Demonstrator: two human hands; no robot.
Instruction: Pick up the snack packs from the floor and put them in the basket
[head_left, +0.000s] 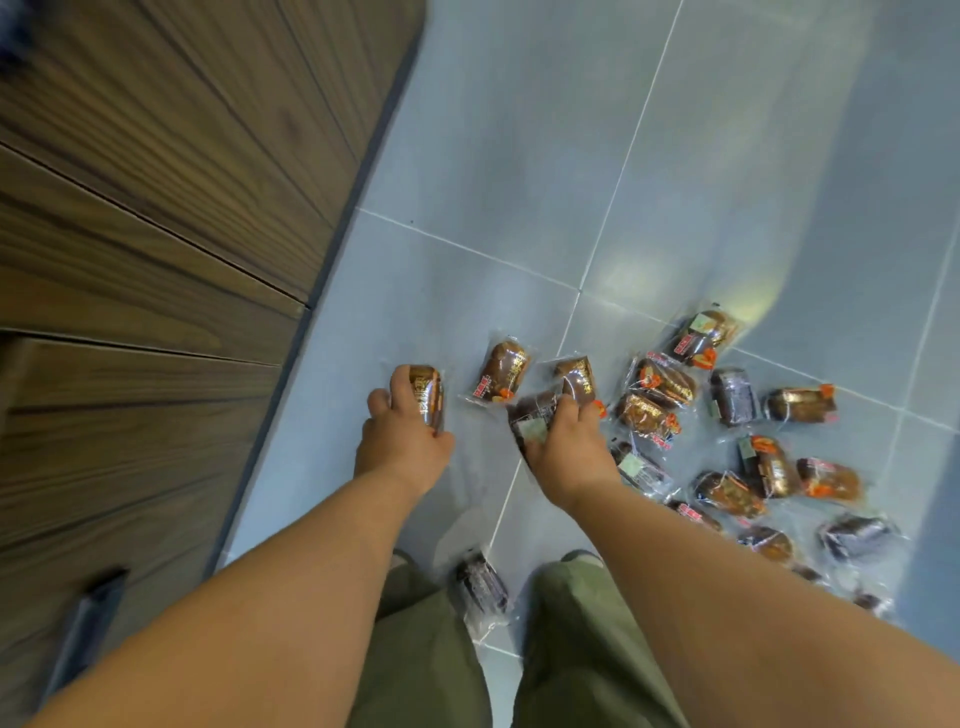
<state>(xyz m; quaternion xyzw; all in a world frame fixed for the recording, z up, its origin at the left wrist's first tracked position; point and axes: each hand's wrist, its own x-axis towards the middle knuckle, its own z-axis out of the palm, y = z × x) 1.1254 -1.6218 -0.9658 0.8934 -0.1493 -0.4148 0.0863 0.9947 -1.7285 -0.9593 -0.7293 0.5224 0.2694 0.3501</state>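
- the left hand has its fingers and thumb curled round a brown snack pack in clear wrap, low over the grey tiled floor; whether the pack has left the tiles cannot be told.
- the right hand grips a dark snack pack with a pale label. a second brown pack sticks out past its knuckles and seems pinched in the same grip. the fingertips are hidden under the wrappers.
- a loose brown pack lies flat on the tiles between the two hands, touched by neither.
- a scatter of brown and dark packs lies on the floor to the right, some overlapping, more than a dozen in all.
- one dark purple pack lies between the olive trouser legs, close to the feet.
- a dark wooden cabinet front runs along the left.
- the basket is not in view, so how many packs already sit in it cannot be told.
- judged from this, most of the work is left: two or three packs are in hand, none shown delivered, and the pile is waiting.
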